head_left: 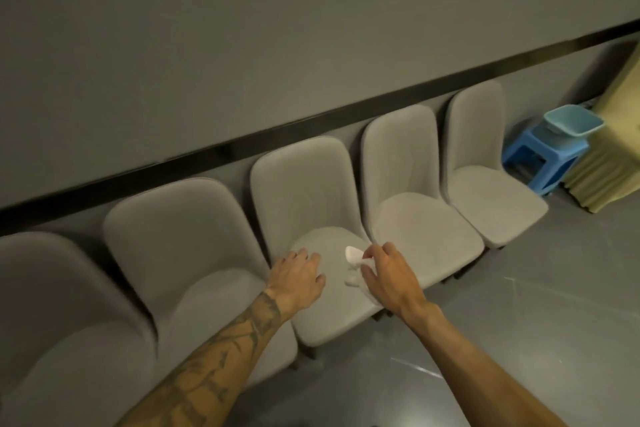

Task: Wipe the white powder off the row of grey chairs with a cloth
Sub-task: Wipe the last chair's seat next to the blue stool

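The left grip [298, 279] is turned palm down, fingers loosely spread and pointing toward 1 o'clock, and holds nothing. Its tattooed forearm reaches in from 7 o'clock. The right grip [388, 276], near it at 3 o'clock, shows its back, with fingers curled and pinching a white cloth [353, 255]. Its bare forearm comes in from 5 o'clock.

- Left forearm [221, 357]: dark line tattoos from wrist toward elbow.
- Right forearm [485, 354]: bare up to the frame's edge.
- Left hand [298, 279]: perhaps a thin ring, blurred.
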